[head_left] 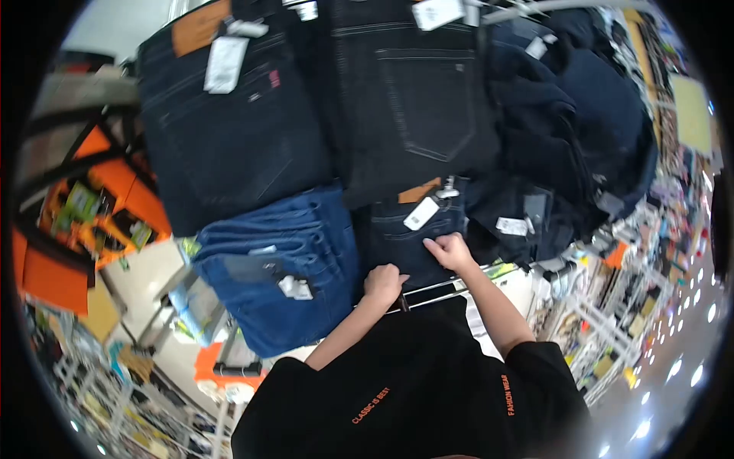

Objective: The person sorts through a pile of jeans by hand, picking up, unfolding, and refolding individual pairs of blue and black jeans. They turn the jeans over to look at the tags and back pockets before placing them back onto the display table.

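A folded pair of dark blue jeans (397, 229) with a brown patch and a white tag (421, 213) lies at the front edge of a display. My left hand (384, 284) is closed in a fist at the lower edge of these jeans. My right hand (449, 252) lies on them just to the right, its fingers curled into the fabric below the tag. Both forearms reach out from my black T-shirt (413, 390), which has orange lettering.
A stack of mid-blue jeans (283, 260) sits just left of my hands. Larger dark jeans (229, 130) (417, 99) and navy garments (581, 130) lie beyond. A metal rail (436, 291) edges the display. An orange stand (99, 199) is at the left and shop racks (612, 306) at the right.
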Action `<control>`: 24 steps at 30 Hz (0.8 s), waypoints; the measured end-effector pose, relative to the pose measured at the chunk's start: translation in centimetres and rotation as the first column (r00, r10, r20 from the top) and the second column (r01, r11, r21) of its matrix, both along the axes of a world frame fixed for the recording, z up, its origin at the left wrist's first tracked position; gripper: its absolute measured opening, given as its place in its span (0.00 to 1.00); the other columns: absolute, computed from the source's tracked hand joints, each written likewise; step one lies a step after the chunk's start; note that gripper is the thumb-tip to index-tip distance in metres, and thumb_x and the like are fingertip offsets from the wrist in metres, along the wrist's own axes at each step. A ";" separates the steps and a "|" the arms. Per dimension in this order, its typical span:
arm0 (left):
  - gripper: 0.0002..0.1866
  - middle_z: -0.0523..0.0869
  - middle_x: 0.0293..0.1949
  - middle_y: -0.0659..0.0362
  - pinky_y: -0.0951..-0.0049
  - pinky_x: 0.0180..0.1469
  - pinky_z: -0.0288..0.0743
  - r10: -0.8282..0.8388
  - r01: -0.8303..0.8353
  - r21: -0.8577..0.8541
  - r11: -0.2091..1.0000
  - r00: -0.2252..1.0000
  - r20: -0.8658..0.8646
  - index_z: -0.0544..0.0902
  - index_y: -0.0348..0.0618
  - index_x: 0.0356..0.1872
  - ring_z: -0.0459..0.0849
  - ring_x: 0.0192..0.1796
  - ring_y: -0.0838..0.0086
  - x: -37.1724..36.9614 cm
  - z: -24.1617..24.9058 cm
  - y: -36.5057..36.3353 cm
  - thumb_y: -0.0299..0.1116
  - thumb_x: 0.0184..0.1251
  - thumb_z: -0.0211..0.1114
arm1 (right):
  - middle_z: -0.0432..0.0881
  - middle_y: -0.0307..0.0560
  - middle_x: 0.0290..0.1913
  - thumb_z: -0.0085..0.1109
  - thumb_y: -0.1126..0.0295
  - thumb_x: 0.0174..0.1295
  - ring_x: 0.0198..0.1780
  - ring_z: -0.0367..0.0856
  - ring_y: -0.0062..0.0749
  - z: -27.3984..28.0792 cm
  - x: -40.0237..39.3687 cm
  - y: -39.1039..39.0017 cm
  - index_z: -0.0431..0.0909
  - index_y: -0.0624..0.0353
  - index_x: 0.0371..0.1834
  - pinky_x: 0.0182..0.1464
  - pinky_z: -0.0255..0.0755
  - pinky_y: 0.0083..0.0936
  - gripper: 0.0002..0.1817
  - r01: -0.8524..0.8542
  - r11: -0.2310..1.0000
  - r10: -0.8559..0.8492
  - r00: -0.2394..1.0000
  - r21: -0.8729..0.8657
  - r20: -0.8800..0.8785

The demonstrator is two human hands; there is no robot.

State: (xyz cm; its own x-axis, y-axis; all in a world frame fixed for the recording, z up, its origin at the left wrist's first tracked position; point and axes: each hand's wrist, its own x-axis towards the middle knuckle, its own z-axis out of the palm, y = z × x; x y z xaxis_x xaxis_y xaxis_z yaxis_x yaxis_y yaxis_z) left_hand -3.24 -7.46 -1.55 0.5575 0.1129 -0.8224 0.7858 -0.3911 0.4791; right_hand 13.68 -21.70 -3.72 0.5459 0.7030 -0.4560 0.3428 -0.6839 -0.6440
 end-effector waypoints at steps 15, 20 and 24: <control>0.25 0.85 0.26 0.39 0.53 0.41 0.81 -0.180 0.180 0.178 0.968 0.984 -0.013 0.86 0.32 0.21 0.87 0.34 0.46 0.9 0.3 -1.3 0.51 0.53 0.75 | 0.88 0.57 0.37 0.61 0.45 0.62 0.43 0.87 0.54 4.2 0.3 -4.1 0.87 0.61 0.37 0.44 0.81 0.45 0.25 -0.527 0.770 0.477 0.850 -0.359 -0.226; 0.30 0.89 0.33 0.42 0.56 0.47 0.82 -0.489 0.486 0.444 0.753 0.865 -0.118 0.88 0.33 0.28 0.89 0.40 0.51 2.7 4.2 -3.3 0.58 0.60 0.69 | 0.88 0.57 0.34 0.61 0.49 0.63 0.39 0.88 0.51 7.5 2.2 -7.0 0.88 0.60 0.34 0.41 0.81 0.44 0.22 -0.590 0.785 0.608 0.792 -0.186 0.056; 0.29 0.83 0.22 0.40 0.57 0.42 0.79 -0.511 0.501 0.179 0.847 0.860 0.010 0.84 0.31 0.22 0.86 0.33 0.49 8.5 12.0 -4.8 0.53 0.68 0.62 | 0.84 0.57 0.25 0.61 0.51 0.60 0.33 0.86 0.53 18.2 9.6 -12.3 0.85 0.58 0.25 0.37 0.79 0.47 0.20 -0.184 0.965 0.133 0.957 0.189 0.257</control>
State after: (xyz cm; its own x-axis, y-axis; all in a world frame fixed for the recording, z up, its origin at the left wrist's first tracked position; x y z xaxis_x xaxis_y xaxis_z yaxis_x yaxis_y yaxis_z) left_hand 5.25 -12.26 10.49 0.6179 -0.0668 -0.7834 0.4318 -0.8039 0.4091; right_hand 23.25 -33.98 14.48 0.4946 0.8545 -0.1587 0.5980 -0.4671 -0.6513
